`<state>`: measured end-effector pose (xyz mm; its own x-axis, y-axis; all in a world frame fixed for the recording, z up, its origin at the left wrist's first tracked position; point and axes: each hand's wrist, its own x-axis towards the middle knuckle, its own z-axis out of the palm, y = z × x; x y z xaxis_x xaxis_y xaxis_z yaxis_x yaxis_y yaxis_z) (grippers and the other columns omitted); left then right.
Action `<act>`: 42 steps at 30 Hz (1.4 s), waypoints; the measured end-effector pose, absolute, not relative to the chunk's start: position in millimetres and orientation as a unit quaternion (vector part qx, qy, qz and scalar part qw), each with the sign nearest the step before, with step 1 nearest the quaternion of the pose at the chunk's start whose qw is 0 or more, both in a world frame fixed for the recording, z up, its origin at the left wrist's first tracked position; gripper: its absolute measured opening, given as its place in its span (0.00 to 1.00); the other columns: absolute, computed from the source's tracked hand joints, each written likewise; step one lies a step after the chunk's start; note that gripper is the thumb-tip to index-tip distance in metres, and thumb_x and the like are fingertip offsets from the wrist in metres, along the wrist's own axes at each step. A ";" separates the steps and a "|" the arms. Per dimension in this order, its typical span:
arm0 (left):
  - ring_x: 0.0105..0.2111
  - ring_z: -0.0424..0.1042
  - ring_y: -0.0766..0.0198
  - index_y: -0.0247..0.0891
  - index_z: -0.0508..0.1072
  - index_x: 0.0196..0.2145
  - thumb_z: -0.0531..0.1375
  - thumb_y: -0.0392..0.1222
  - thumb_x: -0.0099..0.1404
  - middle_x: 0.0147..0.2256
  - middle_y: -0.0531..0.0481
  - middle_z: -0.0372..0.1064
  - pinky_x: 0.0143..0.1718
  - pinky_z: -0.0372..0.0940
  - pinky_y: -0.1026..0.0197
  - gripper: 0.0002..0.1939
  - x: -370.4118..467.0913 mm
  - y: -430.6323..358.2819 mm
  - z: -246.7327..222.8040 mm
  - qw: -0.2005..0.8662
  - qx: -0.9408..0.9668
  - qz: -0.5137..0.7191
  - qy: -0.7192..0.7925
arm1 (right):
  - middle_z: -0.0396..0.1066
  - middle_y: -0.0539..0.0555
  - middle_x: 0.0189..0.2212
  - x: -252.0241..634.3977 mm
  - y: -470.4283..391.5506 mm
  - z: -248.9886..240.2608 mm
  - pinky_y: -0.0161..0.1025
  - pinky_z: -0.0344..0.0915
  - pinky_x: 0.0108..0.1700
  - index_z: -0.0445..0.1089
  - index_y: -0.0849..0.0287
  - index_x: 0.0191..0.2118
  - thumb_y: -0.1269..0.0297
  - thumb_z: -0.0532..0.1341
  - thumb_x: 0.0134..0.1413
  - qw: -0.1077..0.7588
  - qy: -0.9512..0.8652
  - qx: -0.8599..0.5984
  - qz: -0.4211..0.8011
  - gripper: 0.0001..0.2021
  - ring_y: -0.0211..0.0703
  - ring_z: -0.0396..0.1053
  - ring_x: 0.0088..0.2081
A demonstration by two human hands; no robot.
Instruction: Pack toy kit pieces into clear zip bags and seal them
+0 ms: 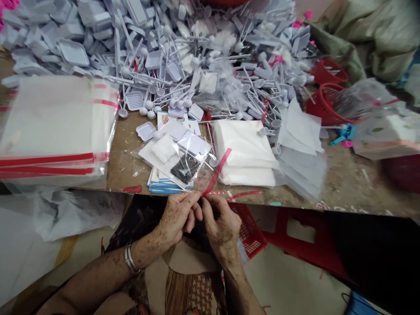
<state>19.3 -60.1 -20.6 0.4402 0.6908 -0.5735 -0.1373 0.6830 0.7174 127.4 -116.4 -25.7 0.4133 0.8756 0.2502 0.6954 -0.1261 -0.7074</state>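
Right at the near edge of the worn brown tabletop (126, 168), the person's left hand (179, 214) and right hand (223, 225) meet over a flat, clear plastic bag with a red strip (216, 173) along one side. The thumb and forefinger of each hand are brought together on the bag's near corner, at the lower end of that strip, the two pinches almost touching; the remaining fingers curl loosely beneath. The bag lies tilted on the table, reaching away from the hands, and through its film show a small white packet (164, 148), a packet of black grains (184, 168) and a pale flat rectangular piece (195, 143). It partly covers a stack of blue-edged printed cards (166, 187). Just beside it on the right sits a thick stack of soft white sheets (244, 153), with fanned translucent sheets (300, 131) next to that. Well to the left lies a broad stack of clear bags with red strips (49, 122). Behind everything spreads a heap of pale grey plastic trays and spoons (157, 61). A silver-coloured bangle (130, 259) circles the left wrist, and a red perforated plastic basket (252, 232) shows below the table edge, beyond the right hand.
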 end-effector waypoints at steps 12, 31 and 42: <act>0.09 0.51 0.77 0.36 0.67 0.20 0.59 0.59 0.64 0.13 0.58 0.58 0.14 0.43 0.69 0.25 22.4 -67.7 -25.6 0.755 0.350 0.282 0.477 | 0.72 0.47 0.18 119.0 -105.3 -23.7 0.29 0.62 0.25 0.72 0.58 0.29 0.64 0.58 0.60 0.389 -0.480 -0.776 0.124 0.10 0.33 0.65 0.18; 0.09 0.50 0.78 0.33 0.77 0.37 0.61 0.56 0.61 0.18 0.58 0.64 0.12 0.45 0.70 0.21 12.4 -66.4 -19.3 0.809 0.283 0.273 0.437 | 0.65 0.44 0.15 124.8 -108.3 -22.6 0.30 0.59 0.24 0.72 0.58 0.26 0.69 0.57 0.54 0.340 -0.517 -0.786 0.011 0.09 0.31 0.60 0.16; 0.09 0.48 0.78 0.35 0.70 0.23 0.61 0.52 0.61 0.13 0.59 0.58 0.13 0.43 0.70 0.17 -16.0 -56.9 -12.2 0.753 0.312 0.298 0.496 | 0.69 0.47 0.16 167.4 -139.9 -24.7 0.32 0.61 0.26 0.74 0.59 0.29 0.63 0.58 0.54 0.286 -0.465 -0.837 -0.048 0.09 0.36 0.65 0.17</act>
